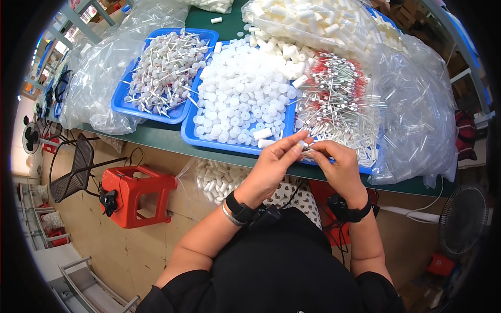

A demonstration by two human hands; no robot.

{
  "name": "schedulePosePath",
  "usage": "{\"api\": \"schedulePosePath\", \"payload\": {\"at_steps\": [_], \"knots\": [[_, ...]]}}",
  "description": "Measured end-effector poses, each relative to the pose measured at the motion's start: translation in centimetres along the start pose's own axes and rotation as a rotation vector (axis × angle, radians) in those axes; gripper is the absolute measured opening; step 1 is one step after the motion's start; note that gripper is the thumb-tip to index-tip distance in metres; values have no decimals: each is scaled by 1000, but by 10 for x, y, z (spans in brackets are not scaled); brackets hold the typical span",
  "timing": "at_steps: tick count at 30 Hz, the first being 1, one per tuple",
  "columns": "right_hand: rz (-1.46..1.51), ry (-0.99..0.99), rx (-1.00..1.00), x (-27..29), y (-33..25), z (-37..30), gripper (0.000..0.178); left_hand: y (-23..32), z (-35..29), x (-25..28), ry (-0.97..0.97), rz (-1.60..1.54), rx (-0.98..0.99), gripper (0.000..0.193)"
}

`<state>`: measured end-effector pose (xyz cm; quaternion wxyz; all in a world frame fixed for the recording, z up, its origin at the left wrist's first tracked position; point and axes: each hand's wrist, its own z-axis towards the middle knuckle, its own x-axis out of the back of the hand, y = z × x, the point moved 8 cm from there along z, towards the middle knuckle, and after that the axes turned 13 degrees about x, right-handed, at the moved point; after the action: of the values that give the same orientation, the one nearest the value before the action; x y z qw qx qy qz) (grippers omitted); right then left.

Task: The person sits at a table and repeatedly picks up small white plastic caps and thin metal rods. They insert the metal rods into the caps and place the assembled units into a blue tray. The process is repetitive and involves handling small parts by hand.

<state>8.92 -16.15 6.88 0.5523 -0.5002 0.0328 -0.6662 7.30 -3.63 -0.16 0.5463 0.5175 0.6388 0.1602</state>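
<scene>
My left hand (pixel 279 159) and my right hand (pixel 336 161) meet over the table's front edge, thumbs and fingers pinched together. Between the fingertips shows a small whitish piece (pixel 306 147), mostly covered, so its kind cannot be made out. Just behind my left hand is a blue tray (pixel 209 140) heaped with translucent white discs with centre holes (pixel 235 99). Beyond my right hand lies a pile of thin metal pins with red and white ends (pixel 334 88), above short clear and white tubes (pixel 365 148) in another blue tray. Two white cylinders (pixel 263 134) rest at the disc tray's front.
A further blue tray (pixel 120 107) at left holds pins fitted with discs. Clear plastic bags (pixel 412 115) flank the trays; a big bag of white cylinders (pixel 323 21) lies behind. A red stool (pixel 138 193), a chair (pixel 78 167) and a fan (pixel 463 221) stand around the table.
</scene>
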Motion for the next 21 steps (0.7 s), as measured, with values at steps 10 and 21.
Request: {"api": "schedulePosePath", "payload": {"at_steps": [10, 21], "knots": [[597, -40, -475, -32, 15, -9, 20, 21, -10, 9, -4, 110, -51, 37], [-444, 184, -210, 85, 40, -7, 13, 204, -58, 146, 907, 566, -606, 51]]}}
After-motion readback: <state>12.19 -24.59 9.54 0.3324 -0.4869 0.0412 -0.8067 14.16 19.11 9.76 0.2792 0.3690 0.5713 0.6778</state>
